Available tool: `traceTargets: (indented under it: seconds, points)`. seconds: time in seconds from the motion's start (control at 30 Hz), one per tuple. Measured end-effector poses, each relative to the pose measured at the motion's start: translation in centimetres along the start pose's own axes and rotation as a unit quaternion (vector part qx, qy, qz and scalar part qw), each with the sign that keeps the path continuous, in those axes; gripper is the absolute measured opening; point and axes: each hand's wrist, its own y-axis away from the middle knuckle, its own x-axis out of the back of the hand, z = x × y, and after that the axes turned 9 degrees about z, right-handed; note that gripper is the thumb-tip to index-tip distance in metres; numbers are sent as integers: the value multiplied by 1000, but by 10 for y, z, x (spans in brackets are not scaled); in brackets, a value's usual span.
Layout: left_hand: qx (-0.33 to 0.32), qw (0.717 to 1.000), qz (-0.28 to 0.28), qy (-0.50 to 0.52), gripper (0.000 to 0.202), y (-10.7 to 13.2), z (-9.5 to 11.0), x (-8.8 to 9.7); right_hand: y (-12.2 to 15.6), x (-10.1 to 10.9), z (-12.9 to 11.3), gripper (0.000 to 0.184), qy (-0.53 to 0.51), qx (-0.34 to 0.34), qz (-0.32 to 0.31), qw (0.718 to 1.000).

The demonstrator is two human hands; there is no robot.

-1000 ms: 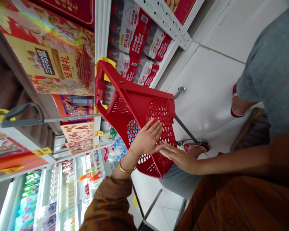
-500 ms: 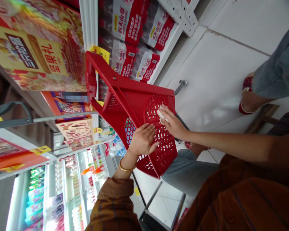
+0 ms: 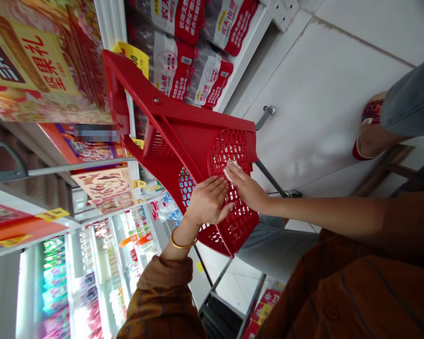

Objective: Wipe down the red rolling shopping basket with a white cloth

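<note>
A red plastic shopping basket (image 3: 194, 141) with perforated walls lies tilted in the middle of the view. My left hand (image 3: 208, 200), with a gold bangle on the wrist, rests over the basket's edge. Its fingers are straight and its thumb stands apart. Against the honeycomb holes of the wall, my right hand (image 3: 247, 186) presses a crumpled white tissue or cloth (image 3: 229, 173), mostly hidden under the fingers. The two hands are close together, with the fingertips of the left near the right palm.
Packs of bottled water (image 3: 208, 77) fill a low shelf beside the basket. Boxed snack gifts (image 3: 42, 61) stand on the left. A lit display (image 3: 102, 263) with many goods is at lower left. Another person's leg and shoe (image 3: 371, 113) show at the right, on the tiled floor (image 3: 325, 89).
My right hand has moved slightly left along the basket wall with the tissue, nearer my left hand. The left hand stays at the edge. The view has shifted a little.
</note>
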Motion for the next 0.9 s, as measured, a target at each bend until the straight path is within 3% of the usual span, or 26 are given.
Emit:
traceTargets:
  seconds: [0.37,0.57,0.7,0.9]
  points:
    - [-20,1000,-13,-9,39,-5,7,3,51,0,-6,66,-22,27,-48,998]
    - [-7,996,-90,-17,47,-4,8,3,69,10,-4,60,-56,51,-91,993]
    - [-3,991,-127,-41,48,-5,11,4,58,21,-2,58,-58,24,-61,996]
    - [6,983,-174,-50,53,-11,15,8,6,20,17,61,-14,-45,59,997]
